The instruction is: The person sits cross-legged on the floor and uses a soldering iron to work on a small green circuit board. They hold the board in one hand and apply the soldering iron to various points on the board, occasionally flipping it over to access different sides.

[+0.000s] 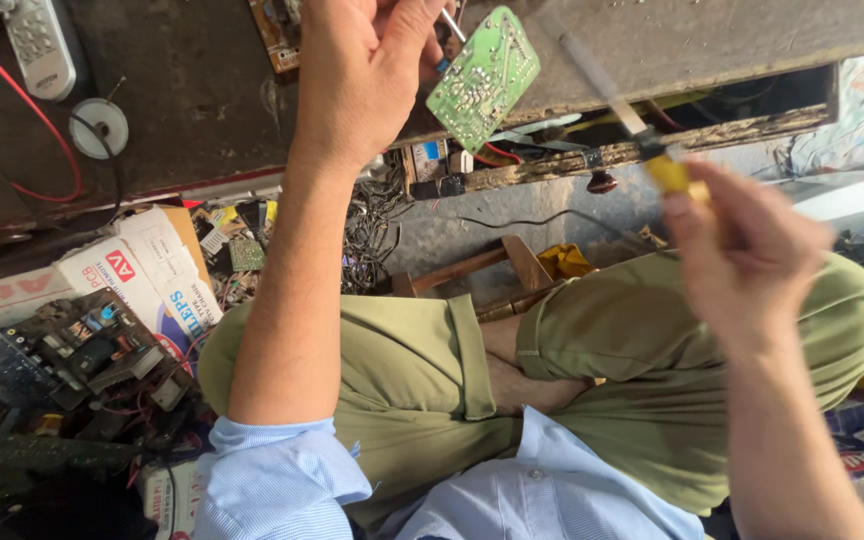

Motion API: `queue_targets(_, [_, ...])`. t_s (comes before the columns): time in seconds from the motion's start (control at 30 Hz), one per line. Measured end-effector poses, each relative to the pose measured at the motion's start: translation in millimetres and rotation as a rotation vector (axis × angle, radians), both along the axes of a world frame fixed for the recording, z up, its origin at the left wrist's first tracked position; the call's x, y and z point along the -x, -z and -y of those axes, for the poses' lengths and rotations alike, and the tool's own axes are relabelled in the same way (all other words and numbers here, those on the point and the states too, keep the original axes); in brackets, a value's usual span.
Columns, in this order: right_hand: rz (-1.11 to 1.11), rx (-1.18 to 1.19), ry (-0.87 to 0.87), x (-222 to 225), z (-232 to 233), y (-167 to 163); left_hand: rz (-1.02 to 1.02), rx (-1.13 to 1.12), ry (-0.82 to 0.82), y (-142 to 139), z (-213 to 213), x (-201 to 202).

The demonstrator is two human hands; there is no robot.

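Observation:
My left hand [357,80] is raised over the dark workbench and pinches a small green circuit board [484,78] by its left edge, solder side toward me and tilted. My right hand [747,260] is closed around the yellow handle of a thin rod-like tool [667,172]. Its blurred shaft points up and left toward the board, with the tip close to the board's upper right corner. I cannot tell whether the tip touches the board. My knees in olive trousers [592,340] are below both hands.
On the dark workbench [202,90] lie a grey remote control [42,45], a round white spool [99,127] and a red wire [12,100]. Lower left are cardboard boxes [152,270] and old circuit boards [72,360]. Tangled wires [372,225] and a wooden piece [492,265] lie between the bench and my knees.

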State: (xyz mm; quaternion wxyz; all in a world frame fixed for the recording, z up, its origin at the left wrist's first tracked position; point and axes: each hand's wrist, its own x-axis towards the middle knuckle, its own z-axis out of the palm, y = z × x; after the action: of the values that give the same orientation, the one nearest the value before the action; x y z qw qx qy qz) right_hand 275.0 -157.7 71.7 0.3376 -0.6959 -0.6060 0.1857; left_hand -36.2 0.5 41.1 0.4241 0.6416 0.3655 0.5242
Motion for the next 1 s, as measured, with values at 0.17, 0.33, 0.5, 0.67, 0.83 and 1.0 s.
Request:
queue_targets(0.17, [-0.209, -0.010, -0.096, 27.6, 5.2, 28.6, -0.037, 0.008, -0.010, -4.4, 1.1, -0.8])
queue_targets(0.33, [-0.304, 0.025, -0.096, 24.5, 6.9, 42.4, -0.047, -0.090, 0.018, -2.9, 0.4, 0.3])
queue_targets(0.5, [-0.422, 0.056, -0.140, 17.9, 6.1, 53.8, -0.055, -0.088, 0.032, -4.4, 1.4, -0.7])
queue_targets(0.67, [-0.687, 0.117, -0.155, 13.6, 4.7, 68.1, -0.008, -0.126, 0.042, -8.0, 3.3, -5.2])
queue_targets(0.83, [-0.940, 0.226, -0.154, 16.8, 6.0, 73.5, -0.120, -0.127, 0.010, -8.5, 4.5, -6.0])
queue_targets(1.0, [-0.701, 0.142, -0.051, 35.5, 12.4, 60.6, -0.120, -0.200, 0.017, -13.0, 6.2, -8.0])
